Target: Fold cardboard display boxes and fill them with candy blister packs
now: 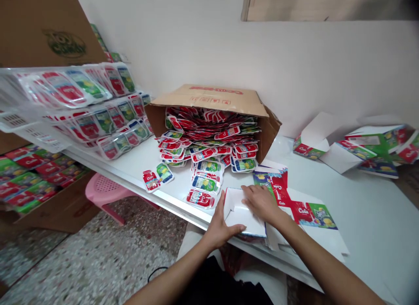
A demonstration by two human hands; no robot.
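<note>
A small carton [240, 220], white on the inside, lies near the front edge of the table between my hands. My left hand [219, 226] grips its left side, fingers along the outer wall and thumb over the front edge. My right hand [260, 202] is at the carton's back right, with fingers curled over the wall and into the opening. Under and right of it lie flat printed carton blanks [303, 211] in red, green and blue. Just behind the carton are loose bottle-shaped sachets [204, 182] in red and green.
A tipped brown cardboard box [212, 94] spills many sachets onto the table [360, 213]. Partly folded cartons [352, 152] sit at the right. On the left are clear sachet packs [111, 117], a box of packed cartons [31, 176] and a pink stool [104, 189].
</note>
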